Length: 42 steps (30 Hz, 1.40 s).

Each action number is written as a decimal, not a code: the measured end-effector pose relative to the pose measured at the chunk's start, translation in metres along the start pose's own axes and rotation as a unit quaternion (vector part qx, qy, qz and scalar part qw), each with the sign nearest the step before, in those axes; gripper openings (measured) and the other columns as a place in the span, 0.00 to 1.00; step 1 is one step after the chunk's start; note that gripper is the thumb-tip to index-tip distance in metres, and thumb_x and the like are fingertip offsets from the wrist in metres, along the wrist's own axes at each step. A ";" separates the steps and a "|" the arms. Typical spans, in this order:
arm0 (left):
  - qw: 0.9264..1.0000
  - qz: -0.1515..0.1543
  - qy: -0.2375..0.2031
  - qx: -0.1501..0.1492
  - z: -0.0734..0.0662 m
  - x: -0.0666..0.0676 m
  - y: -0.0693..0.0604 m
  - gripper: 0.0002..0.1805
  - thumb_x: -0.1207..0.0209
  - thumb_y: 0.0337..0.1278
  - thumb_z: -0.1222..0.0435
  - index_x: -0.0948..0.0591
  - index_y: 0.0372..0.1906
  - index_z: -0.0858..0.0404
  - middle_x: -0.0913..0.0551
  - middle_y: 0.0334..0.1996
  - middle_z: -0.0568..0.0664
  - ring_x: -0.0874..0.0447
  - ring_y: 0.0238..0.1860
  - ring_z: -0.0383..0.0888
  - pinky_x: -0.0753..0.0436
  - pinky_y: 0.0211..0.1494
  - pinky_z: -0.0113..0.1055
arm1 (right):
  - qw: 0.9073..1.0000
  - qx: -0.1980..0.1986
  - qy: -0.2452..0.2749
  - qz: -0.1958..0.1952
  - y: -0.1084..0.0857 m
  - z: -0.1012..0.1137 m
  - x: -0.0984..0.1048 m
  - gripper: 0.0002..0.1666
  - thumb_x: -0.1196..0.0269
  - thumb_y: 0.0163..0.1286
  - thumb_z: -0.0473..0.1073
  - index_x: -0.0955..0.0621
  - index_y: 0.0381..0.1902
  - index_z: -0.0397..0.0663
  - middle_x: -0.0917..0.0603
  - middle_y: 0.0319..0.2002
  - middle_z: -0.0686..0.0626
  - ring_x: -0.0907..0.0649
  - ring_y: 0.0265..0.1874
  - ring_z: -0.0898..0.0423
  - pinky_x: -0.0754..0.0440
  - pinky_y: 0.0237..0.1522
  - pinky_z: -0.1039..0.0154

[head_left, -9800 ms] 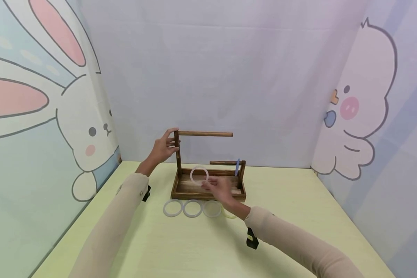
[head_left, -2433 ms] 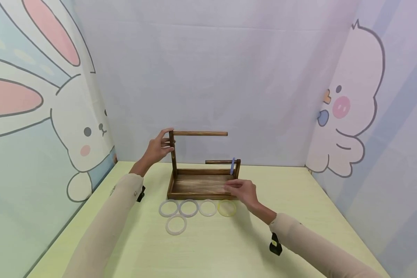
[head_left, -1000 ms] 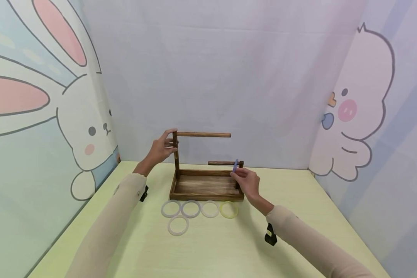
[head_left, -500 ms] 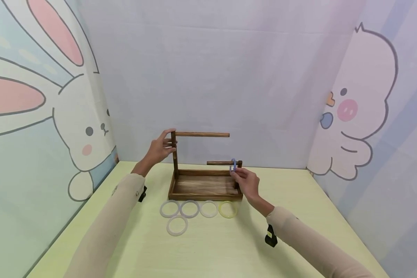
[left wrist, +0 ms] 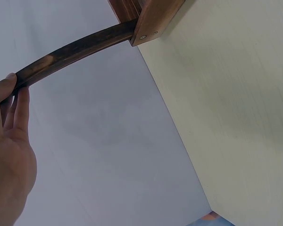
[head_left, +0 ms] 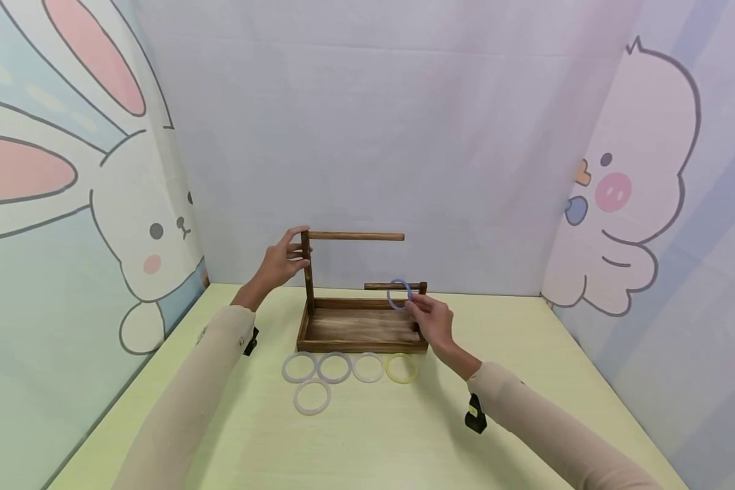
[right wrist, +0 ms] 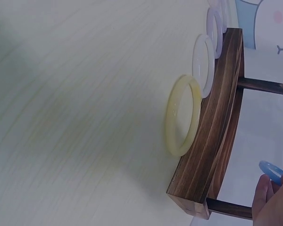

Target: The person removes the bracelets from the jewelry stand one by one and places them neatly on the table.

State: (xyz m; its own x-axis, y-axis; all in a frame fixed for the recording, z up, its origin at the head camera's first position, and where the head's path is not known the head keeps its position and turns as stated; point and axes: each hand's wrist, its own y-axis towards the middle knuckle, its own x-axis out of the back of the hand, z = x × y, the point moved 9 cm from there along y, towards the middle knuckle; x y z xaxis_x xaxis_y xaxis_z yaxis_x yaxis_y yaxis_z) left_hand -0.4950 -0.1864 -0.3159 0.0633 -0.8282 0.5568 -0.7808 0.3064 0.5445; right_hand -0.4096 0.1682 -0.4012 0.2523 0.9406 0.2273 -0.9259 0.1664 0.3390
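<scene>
A dark wooden bangle rack (head_left: 361,347) has a tray base, a tall post with an upper rod (head_left: 355,237) and a short post with a lower rod (head_left: 376,286). My left hand (head_left: 278,265) grips the tall post near its top, thumb and fingers on either side of the wood (left wrist: 80,52). My right hand (head_left: 435,323) pinches a blue bangle (head_left: 388,299), which appears to be around the lower rod, turned partly face-on. In the right wrist view the blue bangle (right wrist: 272,172) shows at the fingertips, partly hidden by them.
In front of the rack lie a yellow bangle (head_left: 401,382), a white bangle (head_left: 368,381) and two lavender bangles (head_left: 335,382) in a row. One pale bangle (head_left: 311,413) lies nearer, below the row. Fabric walls with cartoon animals enclose the table (head_left: 496,381).
The pale bangle once in my right hand now lies before the row. That hand has risen to the blue bangle, pinched it, shifted it left along the rod and turned it. My left hand stays.
</scene>
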 end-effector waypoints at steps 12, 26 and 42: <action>1.000 0.000 0.008 0.003 0.000 0.002 -0.002 0.46 0.33 0.62 0.79 0.37 0.79 0.47 0.14 0.56 0.66 0.14 0.58 0.61 0.12 0.57 0.52 | 0.999 0.014 -0.038 0.006 -0.002 0.003 -0.012 0.15 0.27 0.69 0.38 0.11 0.51 0.36 0.09 0.41 0.39 0.08 0.40 0.44 0.14 0.31 0.72; 1.000 -0.009 0.008 -0.015 -0.001 0.000 0.000 0.46 0.33 0.62 0.79 0.37 0.79 0.47 0.14 0.56 0.65 0.14 0.58 0.59 0.12 0.57 0.48 | 0.999 -0.013 0.027 0.034 -0.001 0.005 -0.027 0.14 0.30 0.71 0.34 0.12 0.52 0.33 0.10 0.42 0.35 0.08 0.32 0.55 0.08 0.41 0.54; 1.000 -0.007 0.015 -0.006 -0.001 0.001 -0.001 0.46 0.33 0.62 0.79 0.37 0.79 0.47 0.14 0.56 0.64 0.14 0.58 0.59 0.12 0.58 0.49 | 0.995 -0.004 0.065 0.069 -0.003 0.013 -0.050 0.14 0.33 0.72 0.31 0.14 0.53 0.29 0.12 0.45 0.30 0.10 0.43 0.35 0.10 0.36 0.68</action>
State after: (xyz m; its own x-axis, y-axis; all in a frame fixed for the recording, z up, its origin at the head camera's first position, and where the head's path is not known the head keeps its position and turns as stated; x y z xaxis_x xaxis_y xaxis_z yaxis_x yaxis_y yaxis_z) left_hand -0.4939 -0.1867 -0.3154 0.0935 -0.8178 0.5679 -0.7720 0.3006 0.5600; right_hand -0.4160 0.1166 -0.4014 0.0848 0.9849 0.1508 -0.9513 0.0350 0.3063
